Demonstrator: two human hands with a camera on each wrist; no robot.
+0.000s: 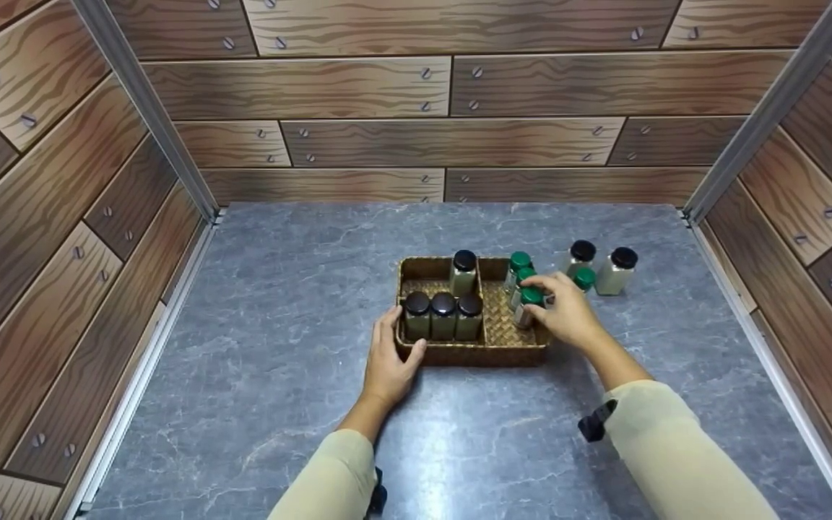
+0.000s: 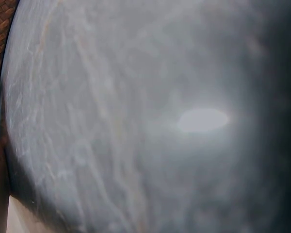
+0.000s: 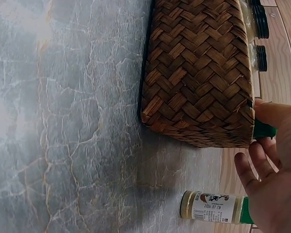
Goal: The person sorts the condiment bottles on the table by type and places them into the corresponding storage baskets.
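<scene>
A woven basket (image 1: 474, 355) with dividers stands on the table. My left hand (image 1: 389, 365) holds its front left corner, fingers along the left side and thumb at the front. My right hand (image 1: 568, 310) pinches a green-capped spice bottle (image 1: 530, 297) in the right compartment; in the right wrist view its green cap (image 3: 264, 129) shows between thumb and fingers. Two more green-capped bottles (image 1: 520, 260) stand behind it, partly hidden. Three black-capped bottles (image 1: 443, 318) line the front left compartment, and one black-capped bottle (image 1: 464, 271) stands in the back left compartment.
Right of the basket stand two black-capped bottles (image 1: 614, 272) and a green-capped bottle (image 1: 584, 278), partly behind my right hand. That green-capped bottle shows a white label (image 3: 214, 208). Wood-patterned walls (image 1: 452, 87) enclose the grey marbled table (image 1: 279, 289) at the back and sides.
</scene>
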